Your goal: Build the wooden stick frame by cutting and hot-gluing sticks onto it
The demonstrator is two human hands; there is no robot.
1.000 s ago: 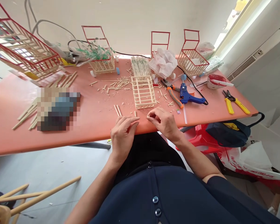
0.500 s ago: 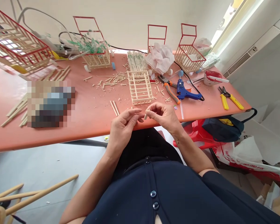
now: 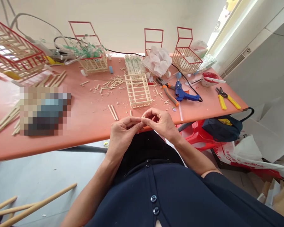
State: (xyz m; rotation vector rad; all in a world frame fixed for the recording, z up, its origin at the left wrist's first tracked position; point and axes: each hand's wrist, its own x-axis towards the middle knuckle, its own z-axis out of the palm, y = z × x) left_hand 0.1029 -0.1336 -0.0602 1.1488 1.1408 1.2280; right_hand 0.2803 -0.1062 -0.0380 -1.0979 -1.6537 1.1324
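My left hand (image 3: 124, 130) and my right hand (image 3: 159, 121) meet at the near edge of the orange table (image 3: 90, 121), fingertips pinched together on a short wooden stick piece (image 3: 144, 119) held between them. Just beyond the hands lies a pale wooden lattice frame (image 3: 137, 90) flat on the table. Two loose sticks (image 3: 113, 112) lie to the left of my hands.
A blue glue gun (image 3: 185, 94) and orange-handled pliers (image 3: 167, 90) lie right of the frame, yellow-handled cutters (image 3: 227, 99) near the right edge. Stick baskets with red frames (image 3: 186, 58) stand along the back. Stick offcuts (image 3: 111, 83) litter the middle. A blurred patch (image 3: 44, 110) sits left.
My hands lifted off the table edge and came together; both now pinch the short stick that the right hand picked up. The view shifted slightly.
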